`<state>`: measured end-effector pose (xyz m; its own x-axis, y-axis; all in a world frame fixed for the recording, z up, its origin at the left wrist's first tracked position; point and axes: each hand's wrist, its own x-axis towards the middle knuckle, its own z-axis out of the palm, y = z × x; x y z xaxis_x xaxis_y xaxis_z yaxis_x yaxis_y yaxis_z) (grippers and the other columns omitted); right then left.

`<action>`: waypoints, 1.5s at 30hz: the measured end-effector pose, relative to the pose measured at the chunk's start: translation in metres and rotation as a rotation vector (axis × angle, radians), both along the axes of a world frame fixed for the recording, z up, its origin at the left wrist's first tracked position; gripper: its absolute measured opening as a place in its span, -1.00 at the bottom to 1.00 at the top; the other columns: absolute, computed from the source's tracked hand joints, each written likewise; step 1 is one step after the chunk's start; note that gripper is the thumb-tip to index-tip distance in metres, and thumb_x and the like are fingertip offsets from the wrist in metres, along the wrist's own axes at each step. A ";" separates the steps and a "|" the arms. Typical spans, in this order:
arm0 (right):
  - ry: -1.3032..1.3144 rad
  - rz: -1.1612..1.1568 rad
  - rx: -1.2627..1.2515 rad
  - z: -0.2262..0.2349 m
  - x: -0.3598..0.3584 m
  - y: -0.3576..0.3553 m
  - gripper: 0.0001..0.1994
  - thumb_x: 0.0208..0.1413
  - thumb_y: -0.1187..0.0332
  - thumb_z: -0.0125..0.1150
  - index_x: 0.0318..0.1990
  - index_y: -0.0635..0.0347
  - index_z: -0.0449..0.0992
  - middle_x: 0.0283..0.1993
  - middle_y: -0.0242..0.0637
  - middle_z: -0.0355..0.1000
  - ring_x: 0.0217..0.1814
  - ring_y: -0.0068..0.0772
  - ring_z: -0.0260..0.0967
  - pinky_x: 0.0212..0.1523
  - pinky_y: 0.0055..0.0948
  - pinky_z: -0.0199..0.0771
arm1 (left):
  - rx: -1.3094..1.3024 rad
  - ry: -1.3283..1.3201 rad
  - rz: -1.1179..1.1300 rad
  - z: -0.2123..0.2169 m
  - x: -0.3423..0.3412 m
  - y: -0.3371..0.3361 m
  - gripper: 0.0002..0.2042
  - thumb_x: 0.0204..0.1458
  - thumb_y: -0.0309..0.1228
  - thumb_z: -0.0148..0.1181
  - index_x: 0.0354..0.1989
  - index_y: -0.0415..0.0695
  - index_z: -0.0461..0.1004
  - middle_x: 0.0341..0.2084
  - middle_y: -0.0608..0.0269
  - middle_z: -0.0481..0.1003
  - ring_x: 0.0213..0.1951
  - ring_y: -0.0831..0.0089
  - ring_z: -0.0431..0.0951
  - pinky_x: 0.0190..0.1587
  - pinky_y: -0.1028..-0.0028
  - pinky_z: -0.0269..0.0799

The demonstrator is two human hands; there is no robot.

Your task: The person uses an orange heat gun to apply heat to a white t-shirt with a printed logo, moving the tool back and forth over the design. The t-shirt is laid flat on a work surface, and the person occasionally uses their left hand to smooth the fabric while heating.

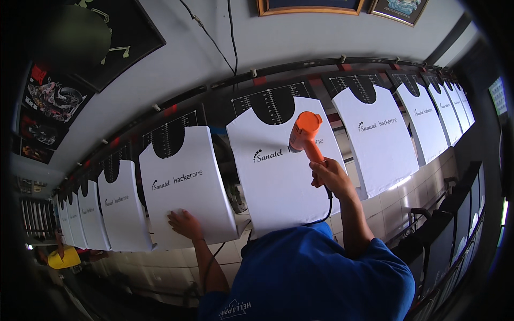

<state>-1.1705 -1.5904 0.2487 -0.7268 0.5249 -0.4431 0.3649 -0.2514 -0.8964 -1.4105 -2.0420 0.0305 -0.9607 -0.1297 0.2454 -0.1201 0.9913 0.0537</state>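
Observation:
My right hand (333, 176) grips an orange heat gun (306, 134) by its handle, nozzle aimed down at the dark print on a white shirt (278, 182) stretched over a black pallet straight ahead. A black cord (326, 208) hangs from the gun's handle. My left hand (184, 223) lies flat with fingers apart on the lower edge of the neighbouring white shirt (184, 187) to the left. Both shirts carry a small dark print across the chest.
A long curved row of black pallets with white printed shirts runs left (120, 211) and right (377, 142). Framed pictures (310, 6) and dark printed shirts (56, 99) hang on the wall. A person in yellow (63, 258) stands at far left. My blue shirt (321, 273) fills the lower middle.

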 end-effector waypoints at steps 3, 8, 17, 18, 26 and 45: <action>-0.007 -0.048 -0.022 0.003 -0.004 -0.004 -0.69 0.24 0.21 0.13 -0.20 0.37 0.43 -0.46 -0.38 0.36 -0.49 -0.55 0.41 -0.41 -0.53 0.48 | 0.000 0.017 -0.020 0.001 -0.009 -0.015 -0.40 0.30 -0.03 -0.22 0.35 -0.25 0.10 0.33 -0.16 0.12 0.32 -0.22 0.13 0.32 -0.11 0.03; -0.019 -0.083 0.025 -0.003 -0.017 -0.017 -0.69 0.24 0.19 0.15 -0.26 0.34 0.43 -0.47 -0.37 0.37 -0.51 -0.54 0.42 -0.43 -0.53 0.46 | -0.070 0.053 0.053 -0.009 -0.032 -0.056 -0.39 0.30 -0.02 -0.23 0.35 -0.25 0.10 0.33 -0.15 0.13 0.31 -0.21 0.15 0.30 -0.10 0.07; -0.056 -0.099 0.073 -0.002 -0.039 -0.029 -0.69 0.24 0.16 0.14 -0.28 0.29 0.41 -0.48 -0.37 0.38 -0.53 -0.56 0.40 -0.42 -0.53 0.46 | -0.133 0.113 0.074 -0.014 -0.080 -0.108 -0.40 0.30 0.01 -0.21 0.29 -0.27 0.19 0.25 -0.16 0.26 0.24 -0.18 0.27 0.24 -0.06 0.18; -0.074 -0.089 0.092 -0.002 -0.041 -0.029 -0.69 0.24 0.16 0.14 -0.27 0.29 0.41 -0.47 -0.37 0.38 -0.53 -0.56 0.40 -0.42 -0.53 0.46 | -0.080 0.101 0.056 -0.011 -0.088 -0.115 -0.40 0.29 0.01 -0.20 0.27 -0.27 0.21 0.21 -0.16 0.30 0.20 -0.16 0.32 0.20 -0.04 0.23; -0.100 -0.095 0.090 -0.001 -0.034 -0.034 -0.66 0.23 0.16 0.14 -0.21 0.35 0.42 -0.46 -0.35 0.40 -0.52 -0.55 0.41 -0.42 -0.51 0.47 | 0.124 -0.039 0.181 0.012 -0.118 -0.123 -0.45 0.29 0.05 -0.28 -0.17 -0.25 0.44 -0.29 -0.11 0.57 -0.25 -0.13 0.59 -0.19 -0.06 0.46; -0.135 -0.120 0.126 0.004 -0.026 -0.043 -0.67 0.23 0.17 0.15 -0.21 0.35 0.42 -0.45 -0.34 0.39 -0.49 -0.51 0.44 -0.40 -0.50 0.52 | 0.163 -0.073 0.240 0.011 -0.121 -0.121 -0.46 0.29 0.02 -0.29 -0.15 -0.23 0.48 -0.22 -0.05 0.58 -0.19 -0.09 0.59 -0.14 -0.05 0.46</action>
